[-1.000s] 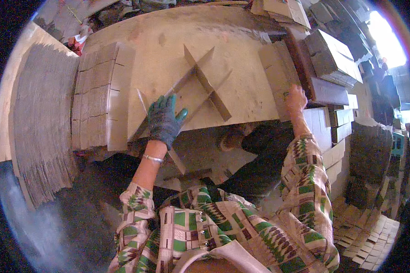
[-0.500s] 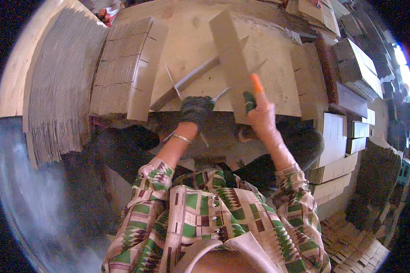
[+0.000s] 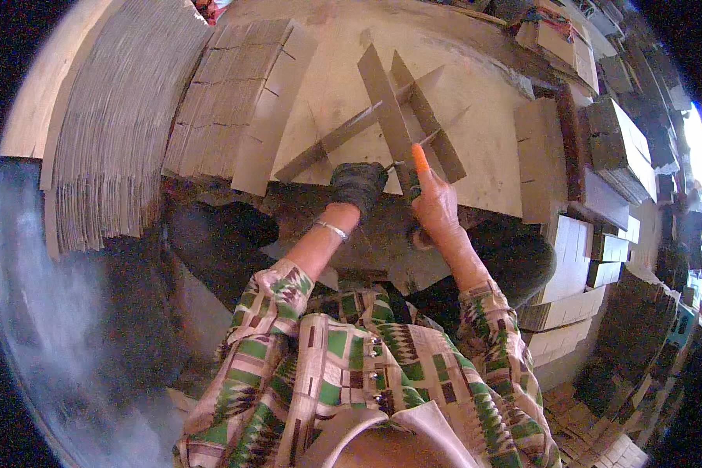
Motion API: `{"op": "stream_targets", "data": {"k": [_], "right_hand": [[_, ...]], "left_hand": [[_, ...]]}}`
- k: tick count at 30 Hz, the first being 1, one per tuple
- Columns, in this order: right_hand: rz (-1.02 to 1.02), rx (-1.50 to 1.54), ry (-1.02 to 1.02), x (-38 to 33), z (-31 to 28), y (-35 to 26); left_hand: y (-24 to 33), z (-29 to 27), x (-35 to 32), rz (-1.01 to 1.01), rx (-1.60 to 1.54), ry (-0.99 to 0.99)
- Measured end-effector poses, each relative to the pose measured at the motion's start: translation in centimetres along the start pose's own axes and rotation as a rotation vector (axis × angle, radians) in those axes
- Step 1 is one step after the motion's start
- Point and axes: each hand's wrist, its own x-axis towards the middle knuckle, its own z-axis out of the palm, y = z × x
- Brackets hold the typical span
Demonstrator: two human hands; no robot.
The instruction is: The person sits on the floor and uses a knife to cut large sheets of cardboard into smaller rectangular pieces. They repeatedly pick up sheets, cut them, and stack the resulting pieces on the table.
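Slotted cardboard strips stand on edge on the board in front of me, crossing each other. A long diagonal strip (image 3: 327, 144) runs under two others. My right hand (image 3: 437, 204), with an orange cover on the index finger and a green one on the thumb, pinches the near end of an upright strip (image 3: 384, 97). A second upright strip (image 3: 429, 117) stands just right of it. My left hand (image 3: 359, 187), in a dark glove, is closed at the near end of the strips, on what looks like a thin crosswise strip's end; its fingertips are partly hidden.
A big stack of cardboard strips (image 3: 117, 125) stands on the left, beside a shorter slotted stack (image 3: 230, 93). More cardboard pieces (image 3: 540, 156) lie on the right edge of the wooden board (image 3: 483, 164). Further right are piled cardboard bundles (image 3: 612, 144).
The upright strip in my right hand has come down onto the diagonal strip. Another upright strip now shows to its right. My left hand has moved right, close to my right hand.
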Motion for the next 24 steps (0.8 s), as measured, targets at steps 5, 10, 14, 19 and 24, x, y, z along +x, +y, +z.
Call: {"op": "stream_targets", "data": {"k": [5,10,14,19,24], "right_hand": [[0.033,-0.141,-0.213,0.8,1.4,0.6],[0.089,-0.229,-0.364,1.3,3.7,2.2],[0.041,-0.121,-0.157,1.6,0.6,2.6],[0.371,-0.285,0.138,0.9,-2.3,8.8],[0.408,0.589,-0.105,-0.4,8.0,13.8]], "left_hand": [[0.0,-0.3,-0.2,-0.007,-0.06,-0.007],[0.4,-0.1,-0.1,-0.071,-0.06,-0.089],[-2.3,-0.6,-0.3,-0.203,0.023,0.326],[-7.6,-3.3,-0.4,-0.493,-0.153,0.375],[-2.0,-0.8,1.6,-0.185,-0.496,-0.016]]}}
